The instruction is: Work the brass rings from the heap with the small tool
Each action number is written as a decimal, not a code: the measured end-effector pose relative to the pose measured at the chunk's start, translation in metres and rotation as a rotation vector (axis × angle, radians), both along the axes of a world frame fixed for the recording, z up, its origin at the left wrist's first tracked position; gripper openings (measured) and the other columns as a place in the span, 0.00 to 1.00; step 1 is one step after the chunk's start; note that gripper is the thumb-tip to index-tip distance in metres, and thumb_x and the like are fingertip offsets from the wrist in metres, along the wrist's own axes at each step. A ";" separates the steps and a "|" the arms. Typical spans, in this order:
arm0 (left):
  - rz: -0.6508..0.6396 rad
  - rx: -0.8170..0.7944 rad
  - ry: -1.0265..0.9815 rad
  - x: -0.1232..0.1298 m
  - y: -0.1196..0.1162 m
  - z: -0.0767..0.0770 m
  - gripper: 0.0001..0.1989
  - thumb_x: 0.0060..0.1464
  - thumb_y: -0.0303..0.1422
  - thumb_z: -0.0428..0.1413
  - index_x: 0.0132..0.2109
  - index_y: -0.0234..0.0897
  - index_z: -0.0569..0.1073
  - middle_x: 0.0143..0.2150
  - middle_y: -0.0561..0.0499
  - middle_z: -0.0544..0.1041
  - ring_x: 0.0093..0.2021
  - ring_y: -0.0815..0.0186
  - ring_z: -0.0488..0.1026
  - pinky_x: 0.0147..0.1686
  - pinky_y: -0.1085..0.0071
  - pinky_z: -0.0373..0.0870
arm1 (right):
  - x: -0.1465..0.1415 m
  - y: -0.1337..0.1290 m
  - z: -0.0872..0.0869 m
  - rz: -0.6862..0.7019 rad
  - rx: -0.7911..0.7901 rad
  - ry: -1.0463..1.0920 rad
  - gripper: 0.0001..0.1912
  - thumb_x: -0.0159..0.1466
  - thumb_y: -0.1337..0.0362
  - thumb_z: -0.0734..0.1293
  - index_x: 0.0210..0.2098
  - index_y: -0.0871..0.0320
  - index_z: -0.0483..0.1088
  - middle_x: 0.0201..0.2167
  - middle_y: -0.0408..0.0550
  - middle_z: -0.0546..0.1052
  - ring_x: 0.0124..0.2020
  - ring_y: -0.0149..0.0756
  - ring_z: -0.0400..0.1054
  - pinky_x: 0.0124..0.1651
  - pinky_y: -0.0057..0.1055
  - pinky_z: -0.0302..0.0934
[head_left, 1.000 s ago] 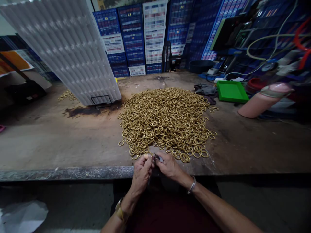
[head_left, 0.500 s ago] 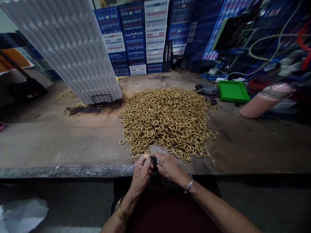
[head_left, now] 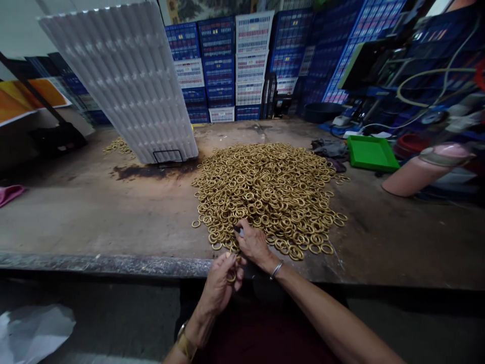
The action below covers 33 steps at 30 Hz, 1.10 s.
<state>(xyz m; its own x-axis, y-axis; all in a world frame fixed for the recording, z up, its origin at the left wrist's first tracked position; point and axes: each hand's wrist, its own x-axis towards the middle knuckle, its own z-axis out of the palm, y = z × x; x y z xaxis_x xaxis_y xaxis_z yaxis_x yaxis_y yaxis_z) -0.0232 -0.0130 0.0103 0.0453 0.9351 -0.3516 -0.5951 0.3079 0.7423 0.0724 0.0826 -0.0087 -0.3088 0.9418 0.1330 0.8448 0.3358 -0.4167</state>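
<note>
A large heap of brass-coloured rings (head_left: pixel 265 187) lies on the worktable in front of me. My left hand (head_left: pixel 220 283) is closed at the table's front edge, and a brass ring (head_left: pixel 231 277) shows between its fingers. Just ahead and to the right, my right hand (head_left: pixel 254 245) reaches over the near side of the heap. Its fingers are closed around a small dark tool (head_left: pixel 238 229) with a pale grey part; its exact kind is hard to make out. The tool's dark end points left, over the rings.
A stack of corrugated translucent sheets (head_left: pixel 129 86) leans in a black wire stand (head_left: pixel 166 157) at left. Right of the heap are a grey cloth (head_left: pixel 329 148), a green tray (head_left: pixel 373 153) and a pink bottle (head_left: pixel 420 172). Crates (head_left: pixel 253 33) stand behind the table.
My hands were together at the table edge and have come apart. My right hand has moved forward over the rings with the tool; a ring now shows in my left hand. The view has shifted.
</note>
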 end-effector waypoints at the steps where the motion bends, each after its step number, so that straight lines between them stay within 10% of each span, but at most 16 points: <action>1: 0.006 -0.004 -0.011 -0.001 0.000 0.001 0.14 0.47 0.39 0.56 0.28 0.34 0.62 0.30 0.51 0.71 0.19 0.76 0.62 0.14 0.80 0.53 | -0.002 0.002 0.000 -0.001 0.006 -0.020 0.11 0.61 0.61 0.57 0.41 0.55 0.64 0.27 0.45 0.75 0.27 0.33 0.68 0.28 0.26 0.47; 13: 0.006 -0.087 -0.253 -0.010 0.006 -0.003 0.13 0.47 0.39 0.57 0.25 0.32 0.66 0.28 0.51 0.68 0.26 0.72 0.66 0.17 0.79 0.56 | 0.003 0.004 0.002 0.049 0.019 -0.026 0.10 0.60 0.64 0.58 0.39 0.55 0.67 0.28 0.44 0.75 0.28 0.32 0.67 0.28 0.26 0.46; 25: 0.038 -0.111 -0.063 -0.004 0.006 -0.006 0.16 0.43 0.42 0.59 0.28 0.34 0.65 0.23 0.56 0.66 0.18 0.77 0.58 0.14 0.80 0.49 | -0.009 0.006 0.006 0.132 -0.033 -0.062 0.07 0.58 0.68 0.58 0.35 0.56 0.66 0.32 0.44 0.75 0.32 0.31 0.68 0.30 0.26 0.48; 33: 0.138 0.021 0.395 -0.004 0.018 -0.001 0.15 0.46 0.43 0.56 0.38 0.37 0.68 0.22 0.58 0.66 0.17 0.76 0.56 0.16 0.80 0.50 | 0.013 0.011 0.001 0.105 -0.051 0.316 0.07 0.58 0.67 0.58 0.29 0.59 0.68 0.29 0.46 0.70 0.30 0.29 0.63 0.33 0.24 0.53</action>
